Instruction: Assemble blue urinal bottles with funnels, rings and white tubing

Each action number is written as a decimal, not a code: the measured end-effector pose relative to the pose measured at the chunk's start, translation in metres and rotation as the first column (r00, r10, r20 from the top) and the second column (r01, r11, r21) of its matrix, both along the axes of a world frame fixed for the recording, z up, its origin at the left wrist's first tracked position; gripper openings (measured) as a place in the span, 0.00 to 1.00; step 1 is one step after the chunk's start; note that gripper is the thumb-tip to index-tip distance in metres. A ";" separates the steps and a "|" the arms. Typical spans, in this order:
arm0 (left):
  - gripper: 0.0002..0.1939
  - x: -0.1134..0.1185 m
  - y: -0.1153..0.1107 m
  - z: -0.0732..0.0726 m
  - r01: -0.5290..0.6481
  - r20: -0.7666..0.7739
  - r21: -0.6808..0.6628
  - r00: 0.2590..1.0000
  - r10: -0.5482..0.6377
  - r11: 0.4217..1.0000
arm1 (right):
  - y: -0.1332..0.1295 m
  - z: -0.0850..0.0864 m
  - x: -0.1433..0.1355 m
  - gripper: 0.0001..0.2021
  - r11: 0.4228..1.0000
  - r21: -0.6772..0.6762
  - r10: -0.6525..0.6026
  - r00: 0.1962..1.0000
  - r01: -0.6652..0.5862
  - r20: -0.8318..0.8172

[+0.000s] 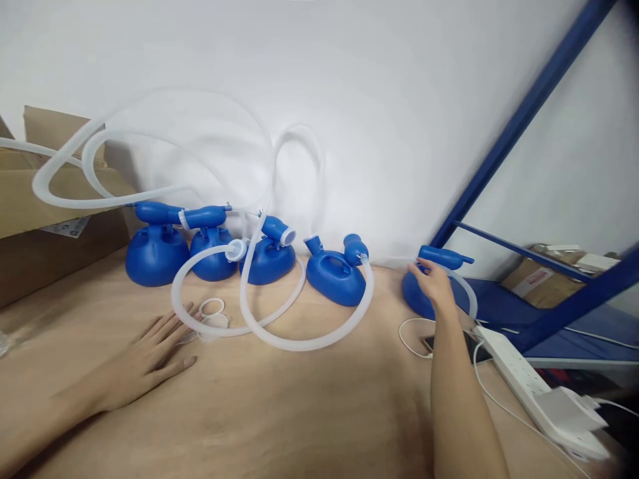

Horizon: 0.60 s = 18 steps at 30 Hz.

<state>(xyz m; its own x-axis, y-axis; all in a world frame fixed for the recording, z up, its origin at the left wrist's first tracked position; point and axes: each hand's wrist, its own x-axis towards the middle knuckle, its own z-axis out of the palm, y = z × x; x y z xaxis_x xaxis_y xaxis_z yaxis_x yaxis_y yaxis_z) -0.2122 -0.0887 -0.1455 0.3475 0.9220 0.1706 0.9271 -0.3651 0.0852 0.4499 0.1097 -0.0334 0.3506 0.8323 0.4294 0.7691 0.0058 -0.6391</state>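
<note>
My left hand (150,359) lies flat on the wooden table with its fingers spread, holding nothing. Its fingertips are beside some white rings (212,306) and under the loop of a translucent hose (304,344). At the right, my right hand (433,279) has its fingers closed at the top of a blue plastic urinal bottle (417,293); the hand hides part of it. A separate-looking blue tubular part (442,257) shows just above that hand. Farther left, more blue urinal bottles (335,276) stand in a row along the wall, several with hoses attached.
A cardboard box (60,246) stands at the left. On the right lie a white power strip (529,386) with a plugged-in charger, a phone (469,346) and white cables. A blue metal rack (519,133) rises beyond, with a carton (544,276) on its shelf.
</note>
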 end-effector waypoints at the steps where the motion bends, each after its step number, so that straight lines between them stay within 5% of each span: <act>1: 0.39 0.004 0.008 -0.001 0.012 0.011 0.019 1.000 -0.013 1.000 | -0.007 0.004 0.016 0.29 0.995 0.005 -0.095 0.995 0.095 0.004; 6: 0.32 0.015 0.043 -0.001 0.102 0.047 0.096 0.993 -0.107 0.990 | -0.037 -0.006 0.071 0.32 0.924 -0.004 -0.381 0.924 0.381 0.020; 13: 0.27 0.016 0.042 0.004 0.178 0.113 0.107 0.975 -0.190 0.978 | -0.019 -0.050 0.068 0.47 0.961 -0.100 -0.254 0.966 0.259 0.055; 18: 0.25 0.015 0.041 0.004 0.183 0.110 0.055 0.976 -0.188 0.982 | -0.010 -0.055 0.048 0.43 0.948 -0.137 -0.268 0.953 0.287 0.144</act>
